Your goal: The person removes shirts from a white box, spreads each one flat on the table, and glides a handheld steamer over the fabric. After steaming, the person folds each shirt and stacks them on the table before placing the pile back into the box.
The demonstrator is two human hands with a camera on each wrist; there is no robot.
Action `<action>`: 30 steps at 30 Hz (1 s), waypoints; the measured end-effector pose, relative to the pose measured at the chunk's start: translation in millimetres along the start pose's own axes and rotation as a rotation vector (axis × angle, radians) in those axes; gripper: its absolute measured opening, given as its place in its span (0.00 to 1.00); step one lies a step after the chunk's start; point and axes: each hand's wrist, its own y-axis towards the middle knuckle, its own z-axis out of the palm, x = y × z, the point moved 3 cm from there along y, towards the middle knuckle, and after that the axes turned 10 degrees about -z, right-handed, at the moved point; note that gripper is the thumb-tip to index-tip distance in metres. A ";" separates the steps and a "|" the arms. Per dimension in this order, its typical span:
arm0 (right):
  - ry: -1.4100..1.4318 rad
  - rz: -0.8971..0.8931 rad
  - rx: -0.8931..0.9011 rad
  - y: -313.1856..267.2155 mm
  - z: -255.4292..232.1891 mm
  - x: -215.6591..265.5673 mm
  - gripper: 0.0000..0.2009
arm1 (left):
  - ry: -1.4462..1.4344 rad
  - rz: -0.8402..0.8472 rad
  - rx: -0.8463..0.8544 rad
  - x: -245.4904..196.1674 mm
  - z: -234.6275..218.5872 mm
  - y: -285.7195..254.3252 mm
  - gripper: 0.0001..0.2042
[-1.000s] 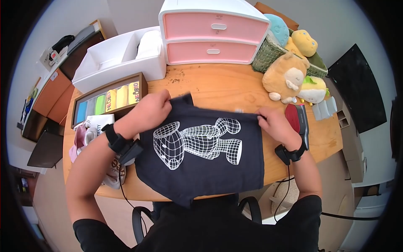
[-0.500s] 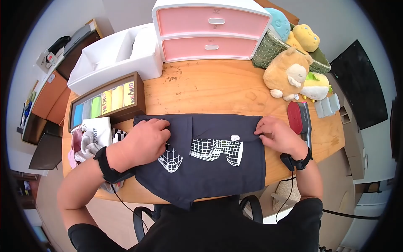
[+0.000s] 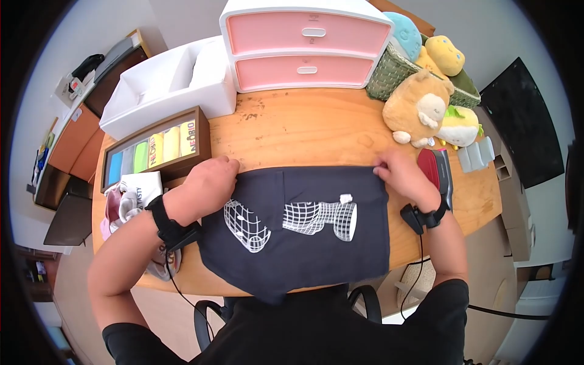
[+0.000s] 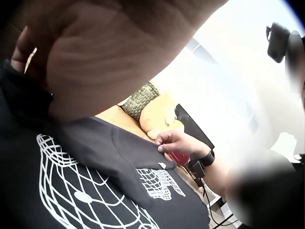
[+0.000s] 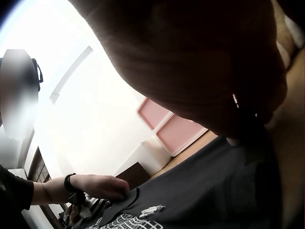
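Lettering on rolls: "NEOBIO" reads on the yellow rolls (image 3: pixel 173 143) inside the brown case (image 3: pixel 203 148), near the table's (image 3: pixel 292 131) left edge.
Lettering on white cloth: "ASTY" is legible on the white cloth (image 3: pixel 149 182) beside the case; small marks on the pink drawers (image 3: pixel 267 36) are too small to read.
Wrist views: both show a dark head-worn device (image 4: pixel 279 43), outside the head view; the right wrist view shows the left hand from the side, on the garment's folded edge.
Head view: it alone gives the full spread of the garment and the white divided bin (image 3: pixel 164 88) at the table's back left corner.
Dark garment: charcoal fabric (image 3: pixel 328 261) with a white wireframe figure print (image 3: pixel 319 219), partly covered by a folded-over strip; a small white tag (image 3: pixel 346 198) lies at the strip's lower border.
Garment position: along the front edge of the table, its lowest corner reaching past that edge.
Left hand (image 3: pixel 204 187): fingers curled, gripping the fold's left end.
Right hand (image 3: pixel 404 176): thumb and fingers pinching the fold's right corner, near the red-and-grey appliance (image 3: pixel 431 167).
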 end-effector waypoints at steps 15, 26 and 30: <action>-0.116 -0.207 -0.009 -21.2 -5.6 16.0 0.05 | -0.103 0.186 -0.185 -43.2 11.2 -14.0 0.16; -0.100 -0.491 0.013 39.9 28.7 114.5 0.13 | -0.113 -0.003 -0.274 4.0 10.1 -7.6 0.13; -0.071 -0.536 -0.054 79.1 64.5 137.0 0.10 | -0.066 0.004 -0.307 5.8 16.0 -8.4 0.11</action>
